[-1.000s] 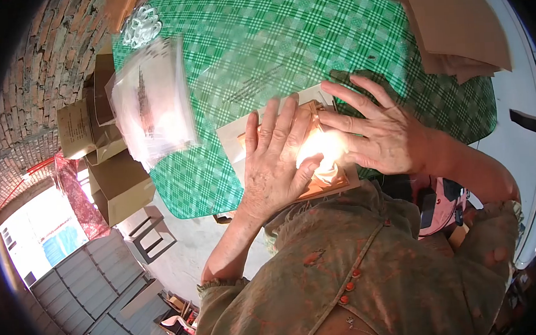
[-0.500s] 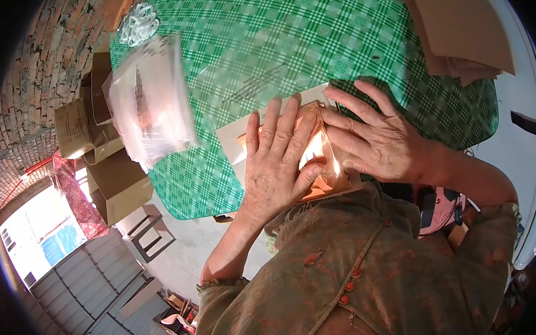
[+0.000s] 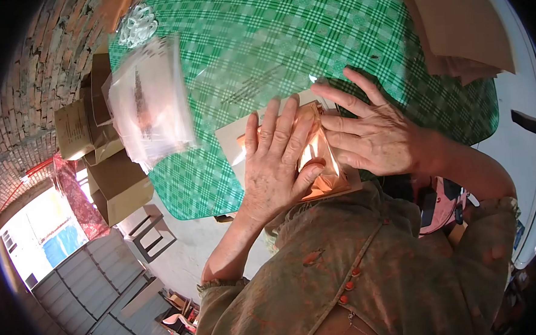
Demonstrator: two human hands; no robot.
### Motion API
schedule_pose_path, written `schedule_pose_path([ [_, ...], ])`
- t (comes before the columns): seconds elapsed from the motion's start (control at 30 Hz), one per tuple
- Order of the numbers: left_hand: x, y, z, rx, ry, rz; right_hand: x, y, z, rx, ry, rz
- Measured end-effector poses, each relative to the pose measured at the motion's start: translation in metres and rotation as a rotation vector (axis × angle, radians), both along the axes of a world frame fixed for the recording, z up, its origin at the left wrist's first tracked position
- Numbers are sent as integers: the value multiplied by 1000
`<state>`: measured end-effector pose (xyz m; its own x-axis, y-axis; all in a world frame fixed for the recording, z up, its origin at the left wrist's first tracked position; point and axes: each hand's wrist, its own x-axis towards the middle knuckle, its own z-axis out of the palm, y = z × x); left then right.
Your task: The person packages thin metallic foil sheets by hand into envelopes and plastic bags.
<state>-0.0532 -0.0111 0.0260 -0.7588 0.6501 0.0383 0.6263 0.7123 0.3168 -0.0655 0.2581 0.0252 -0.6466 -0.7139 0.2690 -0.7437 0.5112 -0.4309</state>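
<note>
A shiny copper-coloured foil packet (image 3: 322, 155) lies on a pale flat card or board (image 3: 230, 143) at the near edge of the table. My left hand (image 3: 278, 158) rests flat across the packet's left part, its fingers pointing away from me. On the right side, my right hand (image 3: 372, 128) has its fingers spread, with the lower ones touching the packet's right edge. Its index finger reaches past the board's far corner. Part of the packet and board is hidden under both hands.
A stack of clear plastic bags (image 3: 149, 107) lies on the green checked tablecloth (image 3: 221, 194), with a loose clear bag (image 3: 257, 71) beyond the board. White loops (image 3: 137, 25) sit at the far left. Brown sheets (image 3: 463, 24) are at the far right. Cardboard boxes (image 3: 120, 181) stand left of the table.
My right hand has shifted slightly up and left along the packet's right edge, its fingers still apart. My left hand and the packet have hardly moved.
</note>
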Motion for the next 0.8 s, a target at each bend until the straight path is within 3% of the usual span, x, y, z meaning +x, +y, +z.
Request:
schedule_pose_path([
  [0.37, 1, 1, 2, -13, -26, 19, 37, -4, 2, 63, 204, -168],
  [0.6, 1, 1, 1, -22, -19, 5, 35, -15, 23, 221, 80, -165],
  [0.8, 1, 2, 1, -20, -21, 13, 31, -15, 26, 146, -69, -153],
])
